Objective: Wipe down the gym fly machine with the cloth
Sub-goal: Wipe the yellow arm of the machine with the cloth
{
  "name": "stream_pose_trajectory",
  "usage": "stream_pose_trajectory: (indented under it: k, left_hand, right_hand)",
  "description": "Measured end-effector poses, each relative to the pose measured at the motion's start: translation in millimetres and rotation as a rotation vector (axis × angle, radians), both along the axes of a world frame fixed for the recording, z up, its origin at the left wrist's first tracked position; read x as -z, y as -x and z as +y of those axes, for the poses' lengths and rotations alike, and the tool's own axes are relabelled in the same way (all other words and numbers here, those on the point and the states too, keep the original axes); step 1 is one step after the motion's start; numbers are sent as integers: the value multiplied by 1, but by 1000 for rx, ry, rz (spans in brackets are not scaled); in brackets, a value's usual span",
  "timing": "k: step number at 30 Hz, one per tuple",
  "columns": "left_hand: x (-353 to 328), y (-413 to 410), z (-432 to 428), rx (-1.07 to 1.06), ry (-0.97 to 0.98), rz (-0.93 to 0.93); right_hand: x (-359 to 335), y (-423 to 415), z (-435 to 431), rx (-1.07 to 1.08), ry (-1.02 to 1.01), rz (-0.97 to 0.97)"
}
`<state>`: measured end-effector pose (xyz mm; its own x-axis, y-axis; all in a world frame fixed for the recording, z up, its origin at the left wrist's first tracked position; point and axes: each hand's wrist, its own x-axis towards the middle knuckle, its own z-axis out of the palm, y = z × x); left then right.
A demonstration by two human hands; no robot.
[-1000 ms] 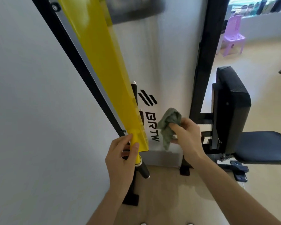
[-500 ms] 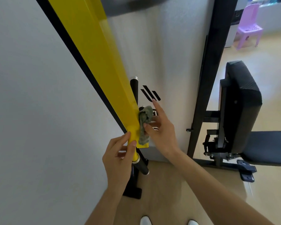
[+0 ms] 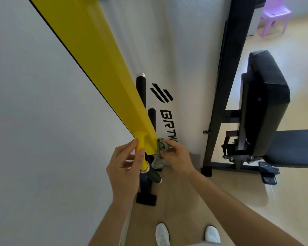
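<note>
- My left hand (image 3: pixel 126 167) is grasping the short yellow tube (image 3: pixel 140 148) at the lower end of the yellow arm (image 3: pixel 100 68), with thumb and fingers curling round it from the left.
- My right hand (image 3: pixel 176 157) is pinching the crumpled grey-green cloth (image 3: pixel 160 151) and pressing it against the right edge of that arm's lower end. A tail of the cloth is hanging below my fingers.
- The cloth is hiding my right fingertips, and together they are covering the end of the black lettering on the white shroud panel (image 3: pixel 176 59).
- The yellow arm is running out of view at the top edge, the seat (image 3: pixel 295 148) at the right edge, and the purple plastic chair (image 3: pixel 274 16) at the top.
- I am counting three black handle grips (image 3: pixel 141 89) behind and below the arm, one back pad (image 3: pixel 267 96), one black upright (image 3: pixel 226 77) and my two white shoes (image 3: pixel 163 235).
- Both my forearms are reaching up from the bottom edge, wrists roughly level and hands close together on either side of the arm's end.
</note>
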<state>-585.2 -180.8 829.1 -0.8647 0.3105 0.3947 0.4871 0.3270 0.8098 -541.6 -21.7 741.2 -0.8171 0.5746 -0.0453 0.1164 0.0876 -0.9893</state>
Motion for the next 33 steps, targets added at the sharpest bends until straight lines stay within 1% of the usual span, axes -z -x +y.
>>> stream_pose_trajectory:
  k: [2, 3, 5, 10, 12, 15, 20, 22, 25, 28, 31, 33]
  left_hand:
    - [0, 0, 0, 5, 3, 0]
    - [0, -1, -1, 10, 3, 1]
    - [0, -1, -1, 19, 0, 0]
    - [0, 0, -1, 22, -8, -5]
    - [-1, 0, 0, 20, -21, -16]
    - [0, 0, 0, 23, -28, -22]
    - [1, 2, -2, 28, -41, -25]
    - [1, 3, -2, 29, -38, -26]
    - [1, 4, -4, 40, -41, -35]
    - [0, 4, -4, 49, -42, -57]
    - [-6, 6, -4, 80, -27, -92]
    - [-15, 9, -6, 125, -34, -134]
  right_hand:
    - [-6, 2, 2, 5, 77, 20]
    - [-11, 4, 4, 6, 80, 35]
    - [-25, 8, 7, 5, 73, 88]
    - [-68, 18, 13, -4, 10, 328]
    - [-70, 22, 15, -15, -24, 352]
    - [-52, 24, 18, -15, -62, 231]
    - [-7, 16, 8, -18, 83, 8]
    - [1, 10, 2, -18, 109, -25]
    - [-1, 1, -7, -25, 120, -5]
    - [-20, -14, -8, -40, 186, 94]
    - [-49, -34, -5, -55, 166, 274]
    - [-68, -46, -3, -72, 142, 339]
